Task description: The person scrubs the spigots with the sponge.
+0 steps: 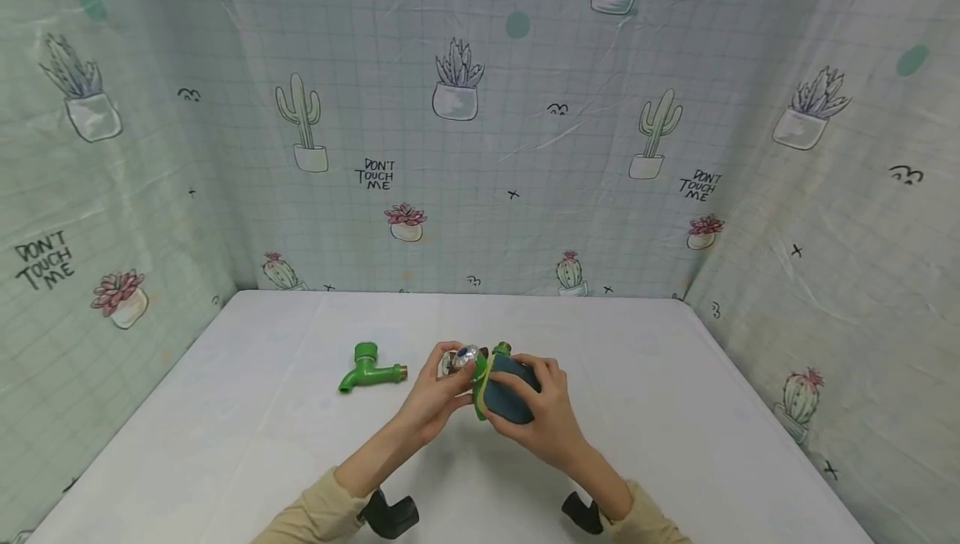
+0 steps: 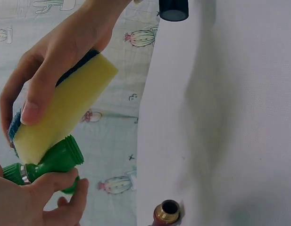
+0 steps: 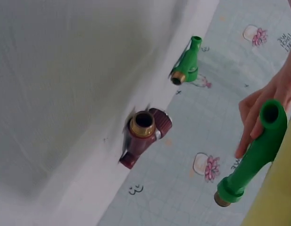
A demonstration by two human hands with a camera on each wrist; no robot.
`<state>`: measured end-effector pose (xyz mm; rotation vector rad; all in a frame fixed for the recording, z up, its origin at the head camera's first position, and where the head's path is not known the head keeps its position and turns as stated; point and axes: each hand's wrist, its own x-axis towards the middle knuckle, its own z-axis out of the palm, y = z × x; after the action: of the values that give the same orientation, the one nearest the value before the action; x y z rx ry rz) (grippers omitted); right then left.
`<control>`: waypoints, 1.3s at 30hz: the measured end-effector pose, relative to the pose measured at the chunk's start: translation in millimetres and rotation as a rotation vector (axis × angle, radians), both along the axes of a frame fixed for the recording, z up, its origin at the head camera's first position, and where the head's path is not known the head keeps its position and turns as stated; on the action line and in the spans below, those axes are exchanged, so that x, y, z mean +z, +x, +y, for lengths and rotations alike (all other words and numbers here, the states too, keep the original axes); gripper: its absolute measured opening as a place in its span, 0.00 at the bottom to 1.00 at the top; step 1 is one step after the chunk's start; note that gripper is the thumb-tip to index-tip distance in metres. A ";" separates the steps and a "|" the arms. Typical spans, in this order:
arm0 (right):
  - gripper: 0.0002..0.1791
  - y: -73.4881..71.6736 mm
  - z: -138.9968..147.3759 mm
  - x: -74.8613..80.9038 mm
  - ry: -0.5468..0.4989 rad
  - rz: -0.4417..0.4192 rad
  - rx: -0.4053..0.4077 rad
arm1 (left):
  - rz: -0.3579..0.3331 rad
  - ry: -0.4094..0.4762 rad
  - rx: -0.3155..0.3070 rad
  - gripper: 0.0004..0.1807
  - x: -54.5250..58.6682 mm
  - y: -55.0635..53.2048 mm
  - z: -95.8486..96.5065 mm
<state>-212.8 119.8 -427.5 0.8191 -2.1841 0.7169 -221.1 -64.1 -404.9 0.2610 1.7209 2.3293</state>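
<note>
My left hand (image 1: 433, 398) grips a green plastic tap (image 2: 60, 157) by its handle end. The tap has a silver ring, a brass-coloured threaded end and an open spout (image 3: 270, 113). Opposite it, my right hand (image 1: 546, 412) holds a sponge (image 2: 72, 108), yellow on one side and dark blue on the other, with the thumb and fingers on its two faces. The sponge's yellow side lies against the tap in the left wrist view. Part of the tap is hidden behind the sponge and fingers in the head view.
A second green tap (image 1: 367, 371) lies on the white table (image 1: 300, 427) to the left. Beyond the hands lies a maroon tap (image 3: 139, 136) with a brass-coloured end, mostly hidden in the head view. A cactus-print cloth (image 1: 510, 152) hangs round the table's back and sides.
</note>
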 end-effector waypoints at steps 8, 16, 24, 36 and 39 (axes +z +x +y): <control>0.26 -2.9 1.7 3.2 -0.015 0.052 -0.020 | -0.006 0.022 -0.054 0.22 5.2 3.5 -1.6; 0.27 -26.4 21.3 5.1 0.000 0.125 -0.110 | -0.038 -0.041 -0.042 0.29 6.3 6.3 -5.7; 0.22 -28.9 29.7 9.3 0.046 0.200 0.030 | -0.082 -0.048 -0.004 0.27 1.6 3.4 -12.8; 0.21 -16.2 8.2 13.2 0.207 0.317 0.145 | -0.056 -0.081 -0.099 0.33 -2.9 0.2 -14.7; 0.19 -23.9 17.5 14.6 0.246 0.363 0.112 | -0.058 -0.099 -0.115 0.33 -5.1 -1.1 -17.7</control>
<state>-236.8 137.3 -412.9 1.1098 -1.9281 0.3207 -222.2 -81.8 -410.0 0.2638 1.7398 2.1430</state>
